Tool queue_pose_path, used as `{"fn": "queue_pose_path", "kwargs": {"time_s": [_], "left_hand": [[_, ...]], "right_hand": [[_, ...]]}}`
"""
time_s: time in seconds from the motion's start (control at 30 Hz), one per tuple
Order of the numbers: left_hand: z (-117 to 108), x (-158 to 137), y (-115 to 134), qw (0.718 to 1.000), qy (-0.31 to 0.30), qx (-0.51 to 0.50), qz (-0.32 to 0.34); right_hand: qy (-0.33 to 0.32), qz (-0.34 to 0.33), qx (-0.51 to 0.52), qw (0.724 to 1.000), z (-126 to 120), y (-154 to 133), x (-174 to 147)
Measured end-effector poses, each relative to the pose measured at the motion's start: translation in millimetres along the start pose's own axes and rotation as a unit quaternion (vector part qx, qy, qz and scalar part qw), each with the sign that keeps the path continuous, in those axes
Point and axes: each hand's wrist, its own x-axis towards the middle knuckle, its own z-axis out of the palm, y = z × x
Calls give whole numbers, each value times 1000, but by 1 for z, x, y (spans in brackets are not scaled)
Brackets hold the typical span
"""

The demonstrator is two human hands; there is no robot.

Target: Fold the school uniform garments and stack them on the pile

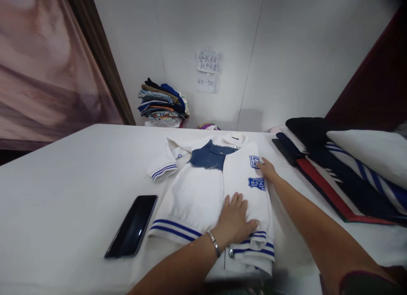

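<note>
A white jacket point(197, 193) with blue-striped trim and a denim chest panel point(210, 157) lies spread on the white table point(79, 193). One short sleeve point(163, 169) sticks out to the left; on the right, a striped cuff point(259, 240) lies over the body near the hem. My left hand point(235, 218), a metal bracelet at its wrist, presses flat on the lower right front with fingers spread. At the jacket's right edge, my right hand point(269, 169) touches the cloth beside a blue patch point(254, 161), fingers stretched out and partly hidden.
Left of the jacket lies a black phone point(132, 225). Folded clothes point(349, 180) are piled along the right side. Beyond the far edge stands another clothes stack point(163, 102), below paper notes point(209, 63) on the wall. A pink curtain point(51, 74) hangs at left.
</note>
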Motion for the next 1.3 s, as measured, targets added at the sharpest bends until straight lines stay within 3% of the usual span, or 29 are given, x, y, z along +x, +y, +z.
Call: {"fn": "queue_pose_path", "kwargs": {"time_s": [0.2,0.27,0.33,0.43,0.6,0.77,0.93,1.1,1.3], "left_hand": [[2,1,1,999,35,17,16],[1,0,1,999,37,20,16],[0,1,2,999,41,22,16],[-3,2,4,999,43,22,17],[-17,-3,13,999,53,-4,3],[-23,-44,33,991,124,-26,48],[4,-83,39,989,120,44,79],[16,-74,28,974,186,125,42],[-7,-58,23,975,205,70,41]], "right_hand": [[-30,62,184,981,-15,16,-57],[-75,89,277,954,-18,16,-87],[-154,117,372,908,-24,17,-122],[-275,138,427,850,-34,18,-177],[-341,148,445,815,-39,21,-239],[-356,150,465,796,-36,20,-249],[-337,141,525,769,-31,9,-248],[-323,127,549,760,-25,-4,-246],[-310,131,532,777,-24,-5,-245]]}}
